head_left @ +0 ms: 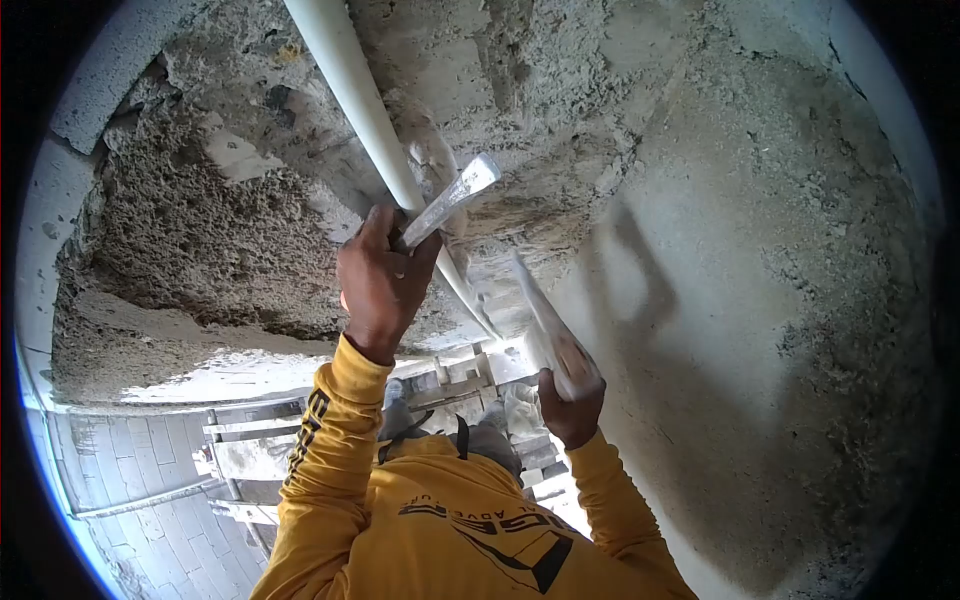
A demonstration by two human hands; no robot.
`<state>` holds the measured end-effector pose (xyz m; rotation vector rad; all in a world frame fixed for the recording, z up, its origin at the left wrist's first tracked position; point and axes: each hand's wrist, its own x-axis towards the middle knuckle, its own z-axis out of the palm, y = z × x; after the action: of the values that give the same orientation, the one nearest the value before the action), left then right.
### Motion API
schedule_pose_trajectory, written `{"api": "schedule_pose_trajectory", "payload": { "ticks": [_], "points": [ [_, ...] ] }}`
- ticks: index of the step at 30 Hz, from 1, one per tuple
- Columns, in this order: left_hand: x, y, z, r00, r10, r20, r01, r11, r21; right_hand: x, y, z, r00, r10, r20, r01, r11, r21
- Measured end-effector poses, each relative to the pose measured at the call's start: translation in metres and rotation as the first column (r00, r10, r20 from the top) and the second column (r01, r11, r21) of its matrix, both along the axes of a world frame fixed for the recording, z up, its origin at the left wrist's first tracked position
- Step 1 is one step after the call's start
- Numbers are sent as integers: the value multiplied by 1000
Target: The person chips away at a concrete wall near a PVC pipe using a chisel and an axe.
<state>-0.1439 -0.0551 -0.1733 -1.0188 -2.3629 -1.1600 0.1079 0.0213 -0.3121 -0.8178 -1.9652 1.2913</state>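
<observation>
My left hand [385,275] is closed around a metal chisel [455,200], whose flared, flat end points up and to the right, across the white pipe [365,110]. Behind that hand lies the rough wall. Lower on the right, my right hand [572,405] grips a long, pale tool [548,320] smeared by motion; it may be a hammer, but its head cannot be made out. The tool is apart from the chisel. Where the chisel's other end touches, if anywhere, is hidden by my left hand.
Rough, chipped mortar [200,230] covers the wall on the left. A smoother grey wall [700,330] with shadows on it rises on the right. Below my feet are wooden planks [450,390], and a block wall [140,470] stands at lower left.
</observation>
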Motion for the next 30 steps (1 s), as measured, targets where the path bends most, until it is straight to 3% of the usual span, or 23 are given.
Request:
{"api": "schedule_pose_trajectory", "payload": {
  "ticks": [1, 2, 5, 7, 8, 11, 12, 15, 19, 20, 24, 26, 28, 30],
  "points": [
    [0, 0, -1, 999, 0, 33, 0, 1000, 3, 0, 0, 2, 997, -11, -77, 12, 1000, 10],
    [0, 1, 0, 998, -2, 62, 1, 1000, 7, 4, -7, -16, 991, -38, -125, 16, 985, -172],
    [-3, 0, 0, 999, -51, 12, 51, 999, 15, -15, 2, 6, 994, 109, -14, -106, 985, 135],
    [-4, 1, -2, 999, -26, 41, 25, 1000, 14, -29, 7, -19, 970, 113, 216, -157, 968, 196],
    [-3, 0, -2, 998, -12, 57, 11, 1000, 11, -37, 9, -34, 971, 71, 229, -82, 996, 40],
    [-2, 1, 3, 997, -34, 64, 34, 999, 6, -28, 10, -21, 968, 93, 234, -126, 983, 133],
    [-3, 1, 1, 998, -41, 53, 40, 999, 28, -22, 6, -11, 979, 85, 187, -97, 994, 57],
    [-5, 3, -1, 999, -39, 21, 38, 998, 42, -10, 2, 2, 975, 113, -191, -103, 993, 61],
    [-1, 6, 5, 999, -37, 39, 36, 999, 27, -30, 11, -18, 980, 89, 176, -136, 951, 278],
    [0, 5, 4, 999, -23, 44, 23, 1000, 16, -42, 17, -49, 964, 41, 263, -124, 944, 306],
    [0, 2, 8, 999, -47, 18, 47, 999, 10, -26, 13, -14, 974, 97, 205, -122, 986, 116],
    [2, 5, 9, 996, -44, 77, 43, 999, 18, -17, 5, -16, 990, 106, -92, -118, 983, -143],
    [1, 3, 7, 996, -44, 79, 44, 999, -4, -17, 1, -18, 986, 122, -110, -134, 985, -108],
    [0, 4, 10, 997, -46, 67, 47, 999, -3, -36, 9, -23, 981, 124, 148, -157, 960, 233]
  ]
}}
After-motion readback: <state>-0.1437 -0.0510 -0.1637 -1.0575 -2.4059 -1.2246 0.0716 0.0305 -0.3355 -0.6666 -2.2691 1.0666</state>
